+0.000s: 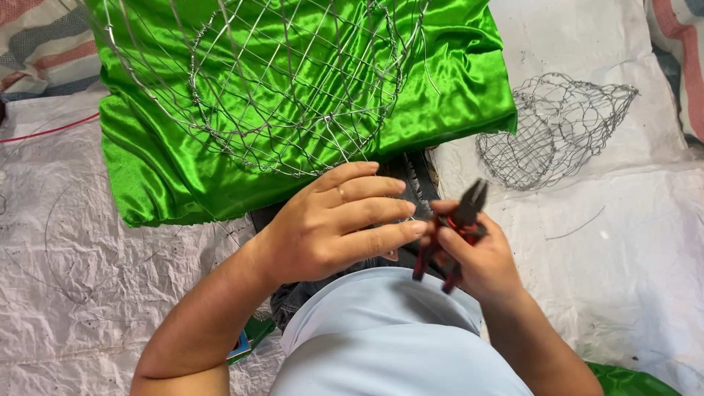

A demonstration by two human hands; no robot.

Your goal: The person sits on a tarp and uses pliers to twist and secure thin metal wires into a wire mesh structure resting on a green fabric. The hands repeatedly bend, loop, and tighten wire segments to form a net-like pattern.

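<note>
Over the person's lap, the right hand (480, 260) grips red-and-black pliers (455, 231) by the handles, while the left hand (334, 227) pinches thin wire, barely visible. Stiff and springy, the large wire basket (286, 88) on green satin cloth (455, 95) looks light; hold its rim.

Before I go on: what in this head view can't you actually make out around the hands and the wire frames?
- Large wire basket on the green satin cloth: its top is cut off by the upper edge.
- Pliers in the right hand: the handles are partly covered by the fingers.
- Whatever the left hand fingertips pinch: too thin to see.
- Small wire cage: its mesh is too fine to read.
</note>
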